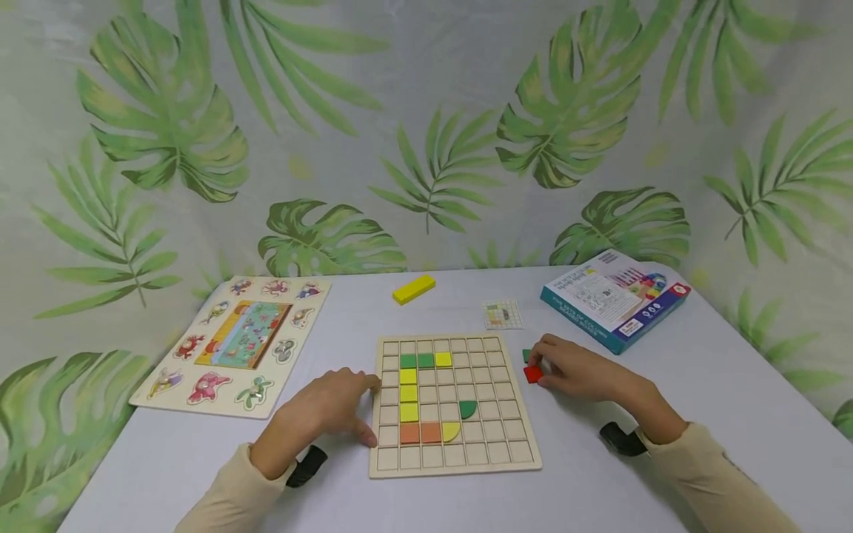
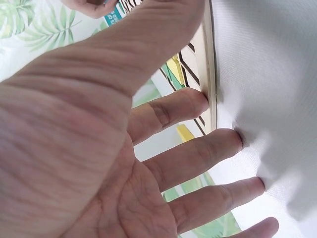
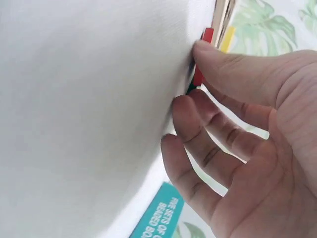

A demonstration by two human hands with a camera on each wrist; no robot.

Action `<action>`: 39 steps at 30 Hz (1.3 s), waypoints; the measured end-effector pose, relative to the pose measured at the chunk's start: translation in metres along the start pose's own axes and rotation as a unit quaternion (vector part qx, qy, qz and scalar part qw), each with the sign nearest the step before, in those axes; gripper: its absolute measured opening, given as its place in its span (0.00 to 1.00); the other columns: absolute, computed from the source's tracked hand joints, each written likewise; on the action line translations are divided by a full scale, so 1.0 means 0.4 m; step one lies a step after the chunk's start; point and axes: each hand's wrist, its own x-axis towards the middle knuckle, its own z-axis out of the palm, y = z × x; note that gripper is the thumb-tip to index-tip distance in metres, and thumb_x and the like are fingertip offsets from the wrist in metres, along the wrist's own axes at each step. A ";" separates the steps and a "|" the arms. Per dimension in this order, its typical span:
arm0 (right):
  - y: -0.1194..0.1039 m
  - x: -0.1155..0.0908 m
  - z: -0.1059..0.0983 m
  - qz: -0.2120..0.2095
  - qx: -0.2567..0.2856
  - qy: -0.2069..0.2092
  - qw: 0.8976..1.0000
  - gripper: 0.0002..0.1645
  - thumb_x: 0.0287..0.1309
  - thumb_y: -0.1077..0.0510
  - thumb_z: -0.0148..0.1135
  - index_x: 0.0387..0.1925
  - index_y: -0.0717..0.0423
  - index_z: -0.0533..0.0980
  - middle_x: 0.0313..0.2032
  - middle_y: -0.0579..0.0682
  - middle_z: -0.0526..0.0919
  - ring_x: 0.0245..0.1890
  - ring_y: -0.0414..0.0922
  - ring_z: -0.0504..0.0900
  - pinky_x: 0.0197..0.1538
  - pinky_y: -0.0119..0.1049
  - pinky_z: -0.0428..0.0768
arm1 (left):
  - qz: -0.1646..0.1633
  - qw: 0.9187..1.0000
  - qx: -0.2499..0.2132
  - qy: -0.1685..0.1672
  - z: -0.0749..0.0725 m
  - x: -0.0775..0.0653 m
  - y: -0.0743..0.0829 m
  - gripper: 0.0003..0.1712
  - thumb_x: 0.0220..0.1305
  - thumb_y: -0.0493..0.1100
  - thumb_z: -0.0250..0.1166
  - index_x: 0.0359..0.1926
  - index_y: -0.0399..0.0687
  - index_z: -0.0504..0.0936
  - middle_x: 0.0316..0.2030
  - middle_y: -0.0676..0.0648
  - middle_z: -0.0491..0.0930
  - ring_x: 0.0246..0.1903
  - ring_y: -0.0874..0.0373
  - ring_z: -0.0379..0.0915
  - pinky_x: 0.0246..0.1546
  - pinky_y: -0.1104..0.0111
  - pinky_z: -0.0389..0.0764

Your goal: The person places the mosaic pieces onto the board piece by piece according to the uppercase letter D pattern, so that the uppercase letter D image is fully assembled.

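Note:
A wooden grid board lies on the table, with green, yellow and orange square tiles in its left cells. A green quarter-round tile and a yellow one sit among its lower cells. With thumb and fingers spread, my left hand touches the board's left edge; in the left wrist view its fingertips rest on the cloth. To the right of the board, my right hand pinches a red square tile. A green tile lies just behind it, partly hidden by the fingers.
A small pattern card lies behind the board, with a yellow block further left. On the left is an animal puzzle board. A teal and white box stands at the back right, beyond the right hand.

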 end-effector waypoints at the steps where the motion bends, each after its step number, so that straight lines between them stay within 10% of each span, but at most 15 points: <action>1: -0.006 0.001 -0.001 -0.002 -0.007 0.005 1.000 0.10 0.61 0.61 0.68 0.44 0.54 0.77 0.41 0.46 0.77 0.35 0.38 0.71 0.38 0.30 0.74 | 0.000 1.000 0.000 -0.002 0.000 0.000 0.000 0.44 0.34 0.54 0.85 0.56 0.49 0.81 0.46 0.43 0.82 0.44 0.47 0.77 0.48 0.49 0.78; 39: -0.210 0.125 0.055 -0.052 -0.007 -0.061 0.997 0.06 0.63 0.55 0.68 0.40 0.46 0.80 0.38 0.39 0.79 0.35 0.40 0.76 0.40 0.30 0.76 | 0.005 1.000 0.001 0.001 0.003 0.001 -0.004 0.44 0.34 0.54 0.86 0.56 0.49 0.81 0.46 0.43 0.83 0.44 0.48 0.76 0.48 0.49 0.78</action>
